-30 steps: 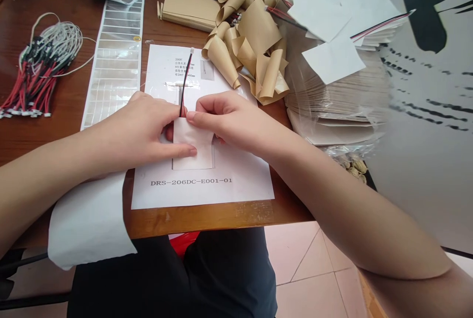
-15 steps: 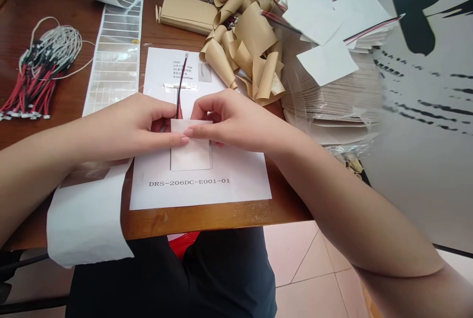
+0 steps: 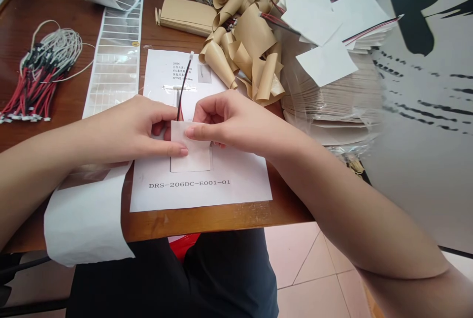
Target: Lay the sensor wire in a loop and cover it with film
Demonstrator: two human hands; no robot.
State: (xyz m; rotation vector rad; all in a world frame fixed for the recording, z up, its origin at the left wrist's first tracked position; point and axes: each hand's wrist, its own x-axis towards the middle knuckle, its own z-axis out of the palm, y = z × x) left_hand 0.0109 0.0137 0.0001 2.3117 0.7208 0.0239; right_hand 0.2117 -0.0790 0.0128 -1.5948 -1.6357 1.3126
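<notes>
Head view: left hand (image 3: 135,128) and right hand (image 3: 232,123) pinching white sheet (image 3: 191,148), black-red wire (image 3: 184,90) end hidden

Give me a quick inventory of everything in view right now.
Printed sheet: one, white, on table under hands.
White patch: one, white, between hands.
Wire lead: one, black and red, on printed sheet.
Wire bundle: one, red, black, white, far left.
Label strip: one, white and silver, left of sheet.
Curled paper strips: many, tan, beyond sheet.
White squares: many, white, atop bagged stack.
Bagged stack: one, tan, right.
Table: one, brown, beneath.
Left hand: one, on patch.
Right hand: one, on patch.
</notes>
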